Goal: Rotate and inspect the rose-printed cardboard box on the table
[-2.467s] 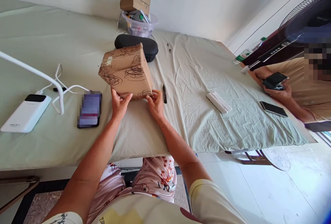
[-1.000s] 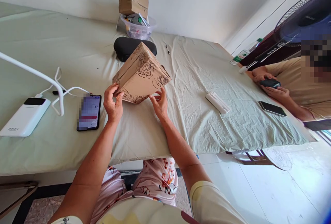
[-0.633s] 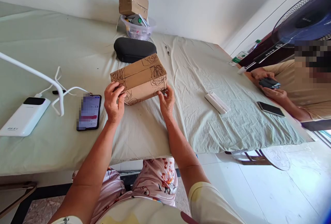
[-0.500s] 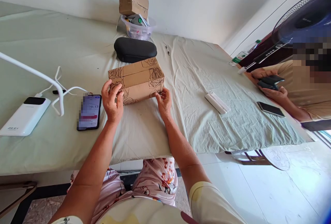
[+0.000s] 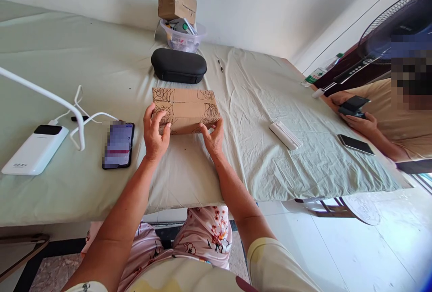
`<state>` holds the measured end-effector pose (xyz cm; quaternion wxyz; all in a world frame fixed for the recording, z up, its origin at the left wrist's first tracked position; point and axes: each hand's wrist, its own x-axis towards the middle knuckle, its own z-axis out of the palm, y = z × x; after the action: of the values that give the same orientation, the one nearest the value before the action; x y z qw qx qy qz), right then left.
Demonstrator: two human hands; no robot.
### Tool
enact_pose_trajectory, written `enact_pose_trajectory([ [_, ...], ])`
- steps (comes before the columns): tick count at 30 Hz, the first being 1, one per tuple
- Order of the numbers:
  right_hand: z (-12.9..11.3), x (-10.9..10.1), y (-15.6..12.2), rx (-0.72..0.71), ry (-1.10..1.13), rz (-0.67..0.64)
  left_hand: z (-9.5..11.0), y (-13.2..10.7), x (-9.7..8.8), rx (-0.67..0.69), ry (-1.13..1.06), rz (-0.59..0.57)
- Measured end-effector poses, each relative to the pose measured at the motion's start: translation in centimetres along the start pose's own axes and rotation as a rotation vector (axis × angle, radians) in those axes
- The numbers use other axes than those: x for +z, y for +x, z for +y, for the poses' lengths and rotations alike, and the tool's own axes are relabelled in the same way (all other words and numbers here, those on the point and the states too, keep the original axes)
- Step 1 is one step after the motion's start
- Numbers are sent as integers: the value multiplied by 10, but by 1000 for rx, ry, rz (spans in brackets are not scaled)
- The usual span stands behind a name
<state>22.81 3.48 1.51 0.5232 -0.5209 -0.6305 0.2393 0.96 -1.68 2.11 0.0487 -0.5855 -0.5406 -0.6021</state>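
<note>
A brown cardboard box [image 5: 187,109] with black scribbles at its corners is between my two hands on the cloth-covered table [image 5: 189,170]. My left hand [image 5: 157,132] grips its left end, fingers curled over the top edge and thumb at the near side. At the near right corner, my right hand [image 5: 212,137] holds the box with the thumb on the front; its other fingers are partly hidden. Just behind the box lies a black zipped case [image 5: 178,65]. To the left of my left hand is a phone [image 5: 119,146] with its screen lit.
A white power bank [image 5: 35,150] with a cable and a white curved bar [image 5: 50,93] are at left. Behind stands a plastic basket [image 5: 184,40] under another carton [image 5: 177,3]. A pen [image 5: 220,65], a pale ridged object [image 5: 285,134] and another phone [image 5: 355,144] lie rightward, near a seated person [image 5: 381,121].
The box has turned from a slant to nearly square with the table edge and shifted slightly right. My left hand moved right with it; my right hand stays at its corner.
</note>
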Motion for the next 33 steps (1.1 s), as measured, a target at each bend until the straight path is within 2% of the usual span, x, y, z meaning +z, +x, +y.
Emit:
enact_pose_trajectory([
  [4,-2,-3,-1,-85,9,76,3,-3,2,42,-20,-10],
  [8,-4,-4,1,-148,68,79,3,-3,3,54,-25,30],
  [14,-6,-1,4,-129,97,87,5,-2,2,6,16,20],
  [20,-8,-2,3,-121,86,70,6,-2,0,-4,43,88],
  [25,-9,-4,3,-88,39,20,6,-2,0,-59,8,52],
  [29,-9,-4,3,-96,66,-30,7,-4,3,-32,2,49],
  [33,-6,-1,3,-88,74,-20,8,-6,5,-31,11,47],
])
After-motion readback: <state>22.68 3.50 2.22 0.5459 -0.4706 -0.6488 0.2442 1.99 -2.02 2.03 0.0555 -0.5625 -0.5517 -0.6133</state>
